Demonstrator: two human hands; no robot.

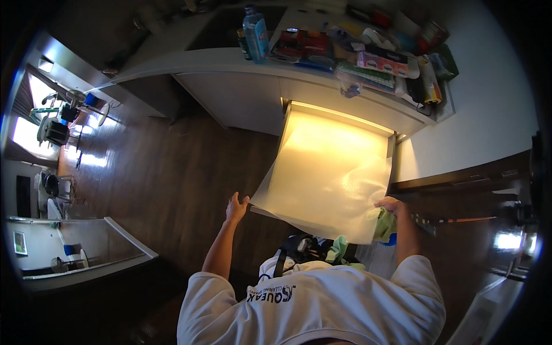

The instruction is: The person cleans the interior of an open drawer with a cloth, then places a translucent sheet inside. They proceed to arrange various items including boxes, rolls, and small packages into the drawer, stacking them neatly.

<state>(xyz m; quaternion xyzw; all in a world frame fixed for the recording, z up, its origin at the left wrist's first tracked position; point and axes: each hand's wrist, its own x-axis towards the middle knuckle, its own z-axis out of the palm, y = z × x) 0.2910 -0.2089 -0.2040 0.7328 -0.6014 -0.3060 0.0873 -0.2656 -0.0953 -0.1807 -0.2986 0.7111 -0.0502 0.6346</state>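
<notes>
A translucent liner sheet [327, 177] lies over a pulled-out drawer [340, 113], which is lit brightly from its back edge. Its near end hangs past the drawer front. My right hand [389, 204] grips the sheet's near right corner together with a light green cloth [385, 225]. At the near left corner of the sheet is my left hand [236, 208], thumb and fingers raised; whether it pinches the corner is not plain. Below the sheet, close to my body, a pale green cloth [337, 249] pokes out among dark items.
On the countertop [215, 60] stand a blue bottle [257, 36] and a small dark bottle [244, 45], beside a pile of packets [381, 60]. A white wall [470, 103] borders the drawer's right side. Dark wood floor [181, 172] spreads to the left, with a glass-panelled barrier [99, 241] at lower left.
</notes>
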